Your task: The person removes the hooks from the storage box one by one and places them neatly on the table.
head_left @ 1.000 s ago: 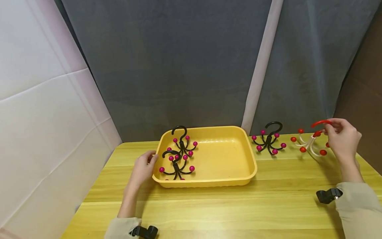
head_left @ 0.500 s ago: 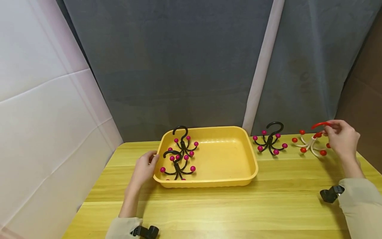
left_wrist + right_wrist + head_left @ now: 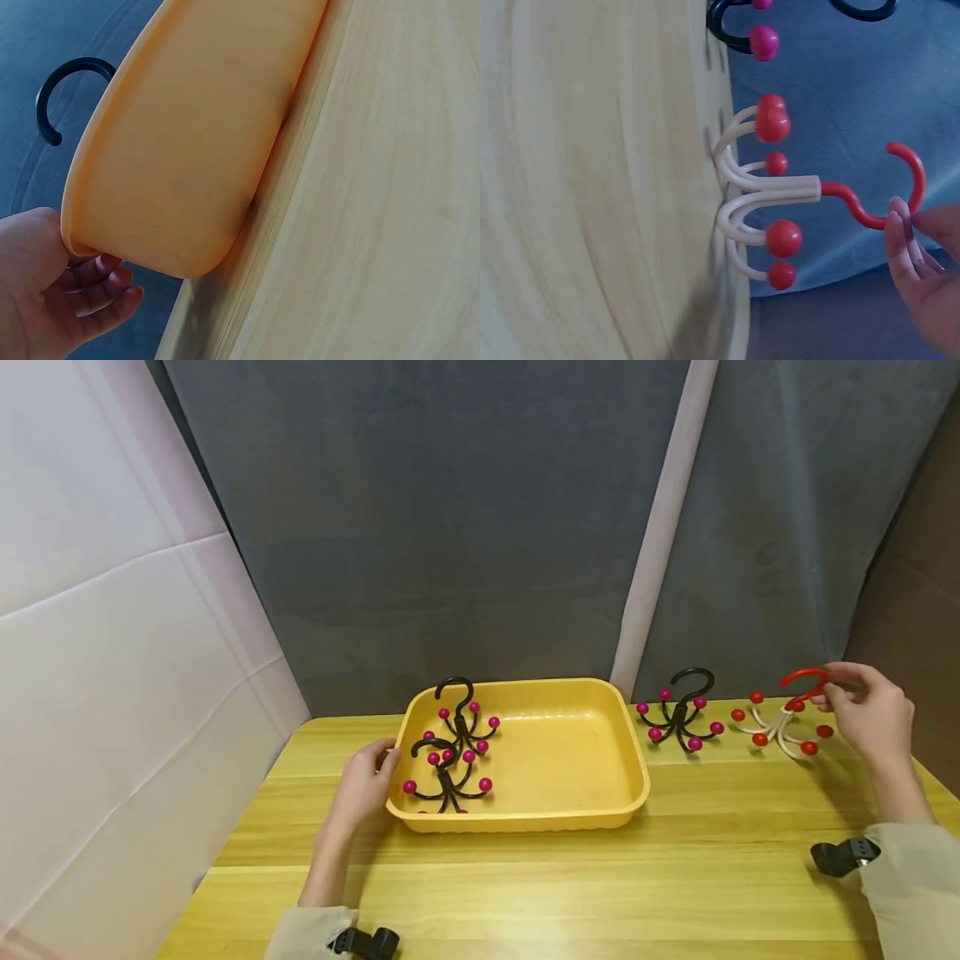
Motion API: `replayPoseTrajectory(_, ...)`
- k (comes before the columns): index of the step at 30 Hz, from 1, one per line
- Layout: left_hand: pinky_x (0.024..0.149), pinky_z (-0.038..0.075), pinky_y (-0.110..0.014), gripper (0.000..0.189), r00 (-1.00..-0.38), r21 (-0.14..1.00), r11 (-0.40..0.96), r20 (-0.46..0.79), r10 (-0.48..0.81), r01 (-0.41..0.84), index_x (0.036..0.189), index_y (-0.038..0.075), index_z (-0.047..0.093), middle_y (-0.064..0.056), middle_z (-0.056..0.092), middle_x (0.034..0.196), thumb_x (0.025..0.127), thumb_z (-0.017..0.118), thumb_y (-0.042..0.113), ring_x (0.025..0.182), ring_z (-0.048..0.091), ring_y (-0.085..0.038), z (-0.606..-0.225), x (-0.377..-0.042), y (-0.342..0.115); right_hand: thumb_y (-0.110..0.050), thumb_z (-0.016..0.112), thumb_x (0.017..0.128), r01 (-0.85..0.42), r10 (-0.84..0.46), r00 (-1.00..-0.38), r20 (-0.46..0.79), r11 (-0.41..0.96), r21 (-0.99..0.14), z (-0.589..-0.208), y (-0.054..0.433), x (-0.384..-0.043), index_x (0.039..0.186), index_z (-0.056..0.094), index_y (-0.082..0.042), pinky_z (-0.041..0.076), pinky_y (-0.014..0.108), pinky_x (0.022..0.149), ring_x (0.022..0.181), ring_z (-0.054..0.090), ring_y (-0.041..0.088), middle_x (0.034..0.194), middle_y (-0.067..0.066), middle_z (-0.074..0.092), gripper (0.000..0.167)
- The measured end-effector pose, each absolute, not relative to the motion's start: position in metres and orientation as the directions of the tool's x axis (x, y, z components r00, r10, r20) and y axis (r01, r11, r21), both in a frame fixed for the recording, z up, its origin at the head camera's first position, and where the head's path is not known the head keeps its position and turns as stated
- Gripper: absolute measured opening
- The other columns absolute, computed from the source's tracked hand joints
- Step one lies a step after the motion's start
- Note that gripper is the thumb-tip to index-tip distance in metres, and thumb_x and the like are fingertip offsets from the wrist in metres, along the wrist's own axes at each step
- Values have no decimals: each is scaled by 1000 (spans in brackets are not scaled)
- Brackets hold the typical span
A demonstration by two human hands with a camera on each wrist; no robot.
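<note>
My left hand (image 3: 365, 781) grips the rim of the yellow plastic tray (image 3: 637, 768) at its left end; in the left wrist view its fingers (image 3: 97, 289) curl under the rim. Inside that tray, at the left, sit two black hook hangers (image 3: 459, 722) with magenta ball tips. My right hand (image 3: 873, 710) pinches the red top hook of a white hook hanger (image 3: 780, 722) with red ball tips. In the right wrist view thumb and fingers meet on the red curve (image 3: 917, 180), and the white arms (image 3: 742, 199) stand at the table.
Another black hook hanger (image 3: 678, 714) with magenta balls stands on the table between the tray and the white one. The wooden table (image 3: 525, 893) reaches back to a grey curtain (image 3: 450, 527). A white panel (image 3: 135, 693) rises on the left, a brown one (image 3: 918, 610) on the right.
My right hand has shifted slightly to the right, and the red hook has turned so that more of its curve shows. My left hand and the tray keep their place.
</note>
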State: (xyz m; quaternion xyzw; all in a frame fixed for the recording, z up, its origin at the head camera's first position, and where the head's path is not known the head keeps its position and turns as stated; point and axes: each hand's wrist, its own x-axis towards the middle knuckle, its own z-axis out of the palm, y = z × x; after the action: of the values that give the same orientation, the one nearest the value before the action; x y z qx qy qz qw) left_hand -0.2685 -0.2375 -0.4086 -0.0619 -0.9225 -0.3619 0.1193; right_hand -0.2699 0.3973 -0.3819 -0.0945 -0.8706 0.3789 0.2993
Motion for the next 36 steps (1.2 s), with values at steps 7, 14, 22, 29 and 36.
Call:
replayPoseTrajectory(7, 71, 49, -35, 30, -964, 652, 730, 263, 34, 204, 126, -8, 63, -18, 66, 92, 104, 55, 11, 79, 57, -25, -408, -269, -237, -16, 55, 101, -31, 441, -801, 405, 645, -763, -376, 389, -260, 135, 55, 6, 39, 7, 53, 59, 50, -23, 72, -45, 45, 40)
replayPoseTrajectory(14, 70, 49, -34, 30, -966, 650, 733, 255, 37, 200, 126, -8, 64, -15, 66, 89, 104, 56, 11, 80, 57, -24, -409, -268, -238, -13, 56, 99, -84, 422, -783, 458, 657, -749, -373, 377, -256, 132, 56, 6, 40, 7, 51, 60, 49, -24, 74, -42, 47, 38)
replayPoseTrajectory(22, 69, 49, -32, 31, -964, 655, 728, 262, 35, 204, 127, -8, 62, -15, 65, 89, 104, 56, 11, 82, 58, -25, -407, -267, -237, -12, 58, 97, -186, 358, -744, 564, 699, -690, -365, 361, -250, 129, 60, 5, 37, 5, 56, 70, 46, -27, 106, -11, 47, 36)
replayPoseTrajectory(29, 71, 51, -33, 31, -965, 655, 728, 258, 39, 204, 127, -9, 62, -15, 65, 90, 104, 56, 11, 83, 59, -26, -408, -267, -237, -9, 58, 98, -294, 218, -758, 615, 727, -620, -361, 340, -249, 127, 62, 2, 34, 6, 70, 73, 47, -23, 103, -5, 53, 31)
replayPoseTrajectory(36, 69, 50, -30, 32, -968, 662, 724, 247, 36, 196, 128, -8, 62, -15, 65, 91, 104, 55, 12, 84, 59, -25, -408, -266, -237, -3, 61, 97, -398, 80, -753, 653, 735, -549, -354, 309, -252, 130, 61, 2, 37, 7, 70, 74, 46, -21, 115, 16, 59, 33)
